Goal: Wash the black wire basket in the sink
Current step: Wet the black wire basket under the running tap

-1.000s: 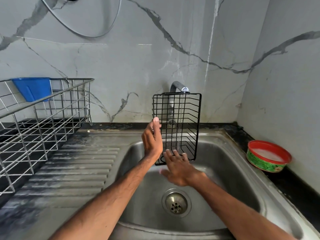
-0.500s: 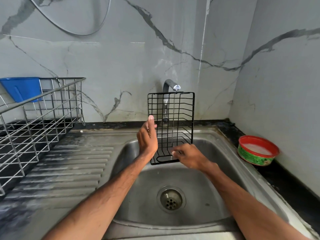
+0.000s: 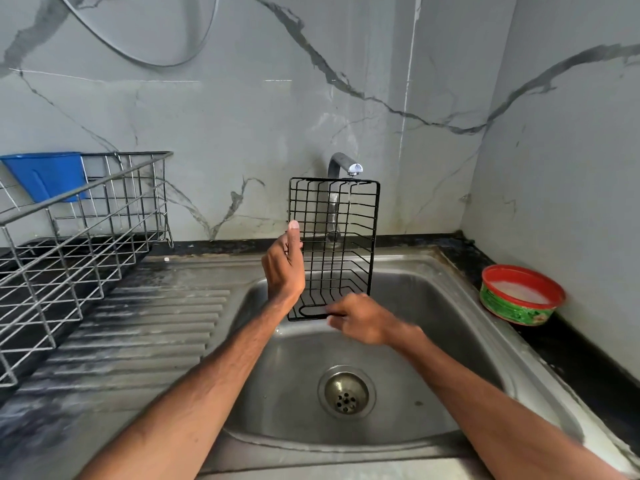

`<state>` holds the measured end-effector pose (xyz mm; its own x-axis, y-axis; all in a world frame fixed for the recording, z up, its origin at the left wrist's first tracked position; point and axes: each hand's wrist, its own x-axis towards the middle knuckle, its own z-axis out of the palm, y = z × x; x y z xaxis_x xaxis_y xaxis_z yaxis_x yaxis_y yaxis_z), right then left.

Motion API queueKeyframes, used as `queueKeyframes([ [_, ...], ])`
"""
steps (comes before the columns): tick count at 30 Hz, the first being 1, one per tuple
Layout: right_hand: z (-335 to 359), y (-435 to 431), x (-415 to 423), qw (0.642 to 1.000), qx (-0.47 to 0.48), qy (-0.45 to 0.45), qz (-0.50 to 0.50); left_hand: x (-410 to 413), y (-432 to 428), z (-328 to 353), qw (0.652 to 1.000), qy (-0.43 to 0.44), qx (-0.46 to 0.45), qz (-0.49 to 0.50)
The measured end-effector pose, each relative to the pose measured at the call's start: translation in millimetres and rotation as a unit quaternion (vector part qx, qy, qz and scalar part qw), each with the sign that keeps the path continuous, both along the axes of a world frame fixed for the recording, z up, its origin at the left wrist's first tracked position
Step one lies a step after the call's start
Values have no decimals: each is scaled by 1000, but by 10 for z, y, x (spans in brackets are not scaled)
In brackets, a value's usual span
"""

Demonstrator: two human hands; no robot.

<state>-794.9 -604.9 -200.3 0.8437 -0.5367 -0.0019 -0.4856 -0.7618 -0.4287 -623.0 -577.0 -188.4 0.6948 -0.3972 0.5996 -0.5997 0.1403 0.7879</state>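
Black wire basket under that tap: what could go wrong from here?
The left hand grips the black wire basket by one side; wet wire might slip into the sink. The thin stream from the tap hits only its top corner, so lower wires by the right hand may go unrinsed.

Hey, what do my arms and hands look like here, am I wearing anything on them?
Nothing worn that shows. The left hand and right hand are gloveless, with no visible rings, watch or bracelets, though the right one is motion-blurred. Both forearms are uncovered to the frame's edge; no sleeves in view.
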Motion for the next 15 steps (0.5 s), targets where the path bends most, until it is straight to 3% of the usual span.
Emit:
queueKeyframes([
  [3, 79, -33, 7, 985, 1, -156, -77, 89, 54, 85, 999, -46, 1, -2],
  [8, 151, -106, -126, 898, -36, -362, -247, 209, 194, 356, 994, -90, 62, -25],
  [11, 124, -162, -149, 863, 3, -391, -318, 218, 289, 428, 984, -99, 147, -22],
  [15, 6, -239, -71, 857, 261, -312, -318, 158, 403, 356, 967, -112, 224, -49],
])
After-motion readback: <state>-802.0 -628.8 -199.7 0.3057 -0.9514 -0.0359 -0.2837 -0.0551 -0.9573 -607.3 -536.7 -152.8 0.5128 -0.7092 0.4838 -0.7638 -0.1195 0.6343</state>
